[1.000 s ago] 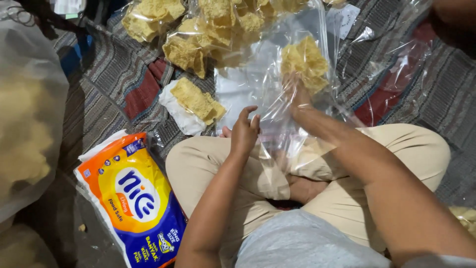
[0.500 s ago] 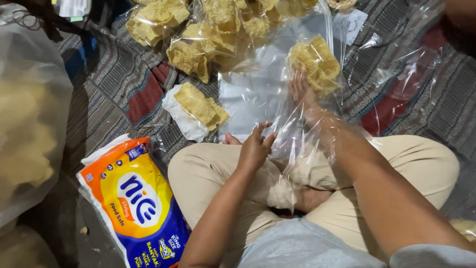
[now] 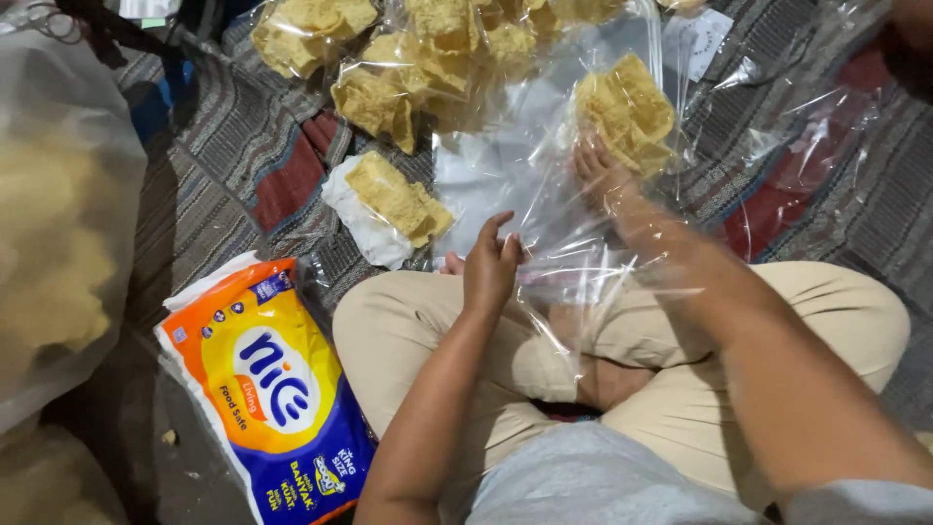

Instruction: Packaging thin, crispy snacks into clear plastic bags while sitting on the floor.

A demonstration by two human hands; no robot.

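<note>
Reaching deep inside the clear plastic bag (image 3: 544,194), the right hand (image 3: 604,175) clasps a stack of yellow crackers (image 3: 627,112) at its far end while the left hand (image 3: 489,264) pinches the bag's near mouth; filled bags (image 3: 389,58) lie beyond, one loose cracker stack (image 3: 394,197) waits left.

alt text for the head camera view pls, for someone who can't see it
A seated person's right hand is inside a clear plastic bag, pushing in a stack of yellow crackers, while the left hand pinches the bag's opening. More bagged crackers lie on a striped mat; an orange and blue packet sits beside the knee.
</note>
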